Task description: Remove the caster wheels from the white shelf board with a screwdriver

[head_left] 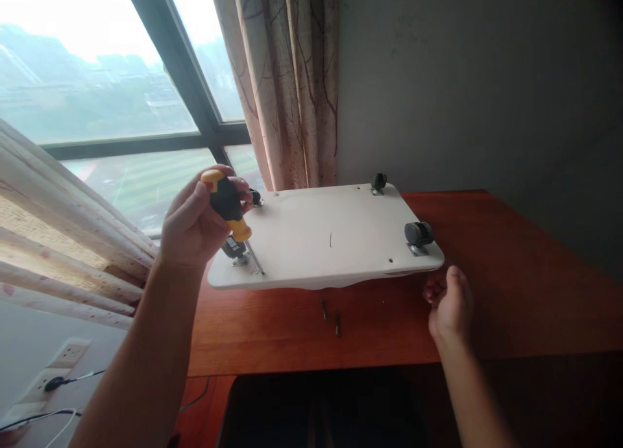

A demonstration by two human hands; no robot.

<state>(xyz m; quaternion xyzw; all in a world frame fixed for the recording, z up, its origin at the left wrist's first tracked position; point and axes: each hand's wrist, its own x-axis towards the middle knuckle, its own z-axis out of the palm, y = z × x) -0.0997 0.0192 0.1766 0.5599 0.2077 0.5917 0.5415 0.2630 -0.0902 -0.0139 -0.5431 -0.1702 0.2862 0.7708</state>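
My left hand [187,227] is closed around the yellow and black handle of a screwdriver [226,204]. Its metal shaft slants down, with the tip at the near left corner of a white board [311,230]. Black caster wheels on metal plates stand up from the board's corners: near right [417,234], far right [378,182], near left [235,247] and far left [255,197], the left ones partly behind my hand. My right hand [452,305] hovers by the near right corner, fingers curled in; whatever they hold, if anything, is hidden.
The board lies on a reddish wooden table [487,240]. Two small bolt-like metal pieces [337,324] lie near its front edge. A dark chair [321,409] is below. Curtains [292,78] and a window [97,97] are behind, with wall sockets [71,352] and cables at lower left.
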